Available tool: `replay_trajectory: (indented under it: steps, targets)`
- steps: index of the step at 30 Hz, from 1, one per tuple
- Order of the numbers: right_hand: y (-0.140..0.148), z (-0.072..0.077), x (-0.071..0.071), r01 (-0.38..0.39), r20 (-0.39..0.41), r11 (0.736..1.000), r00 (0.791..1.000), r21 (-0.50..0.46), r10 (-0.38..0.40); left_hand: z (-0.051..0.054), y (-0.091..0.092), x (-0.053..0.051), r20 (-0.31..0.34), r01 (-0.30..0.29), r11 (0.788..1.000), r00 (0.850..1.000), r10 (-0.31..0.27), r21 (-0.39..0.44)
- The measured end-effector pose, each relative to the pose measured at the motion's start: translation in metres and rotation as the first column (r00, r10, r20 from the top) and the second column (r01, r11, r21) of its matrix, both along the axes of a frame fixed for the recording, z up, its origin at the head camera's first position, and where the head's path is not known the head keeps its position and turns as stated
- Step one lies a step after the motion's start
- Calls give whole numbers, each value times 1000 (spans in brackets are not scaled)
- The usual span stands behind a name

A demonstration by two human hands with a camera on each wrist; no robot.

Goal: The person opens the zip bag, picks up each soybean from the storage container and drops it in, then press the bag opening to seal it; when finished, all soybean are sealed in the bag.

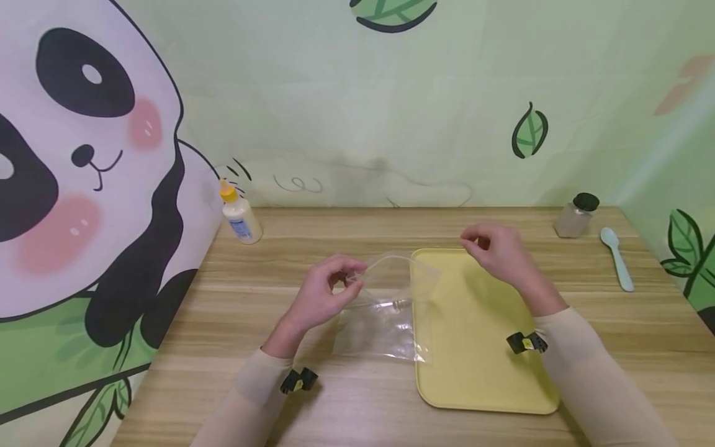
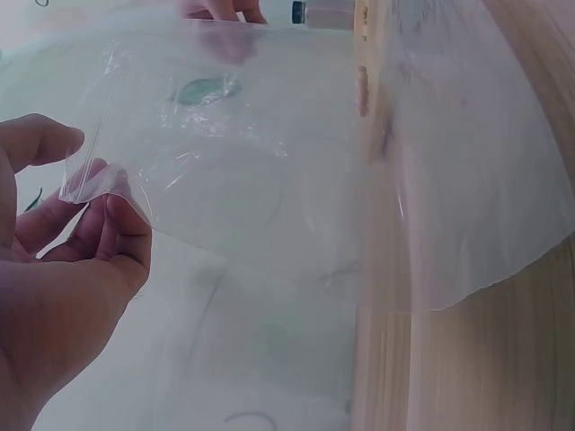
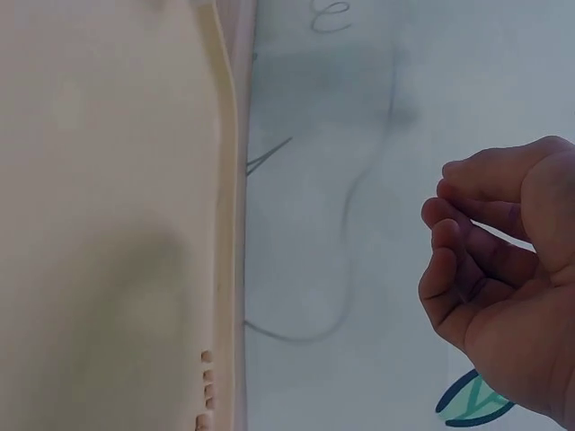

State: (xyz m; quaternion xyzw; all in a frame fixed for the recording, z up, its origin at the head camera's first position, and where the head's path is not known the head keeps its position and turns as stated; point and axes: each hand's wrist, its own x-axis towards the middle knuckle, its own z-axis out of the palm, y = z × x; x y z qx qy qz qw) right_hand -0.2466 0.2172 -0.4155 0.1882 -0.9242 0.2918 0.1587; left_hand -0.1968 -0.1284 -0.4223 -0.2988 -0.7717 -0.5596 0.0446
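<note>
My left hand (image 1: 321, 295) pinches the upper left corner of a clear plastic bag (image 1: 380, 332) between thumb and fingers. The bag hangs to the right of that hand, its right part in front of the left edge of a yellow tray (image 1: 469, 366). In the left wrist view, the bag (image 2: 243, 171) spreads out thin and see-through from the fingertips. My right hand (image 1: 497, 251) is raised over the far part of the tray, apart from the bag. In the right wrist view, the fingers of the right hand (image 3: 503, 260) are loosely curled, with nothing visible in them.
A glue bottle (image 1: 241, 220) with a yellow cap stands at the back left of the wooden table (image 1: 357, 403). At the back right are a small clear jar (image 1: 575, 217) with a black lid and a pale blue spoon (image 1: 617, 259). A panda-printed wall (image 1: 313, 93) borders the table.
</note>
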Motion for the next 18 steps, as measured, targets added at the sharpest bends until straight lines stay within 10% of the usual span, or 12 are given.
replay_trajectory:
  steps: [9, 18]
  targets:
    - [14, -12, -9, 54, 86, 998, 995, 34, -57, 2, 1, 2, 30, -22, 1000, 999, 23, -23]
    - [29, -28, -20, 82, 190, 992, 977, 91, -98, 33, 5, 19, 15, -15, 1000, 1000, 15, -21]
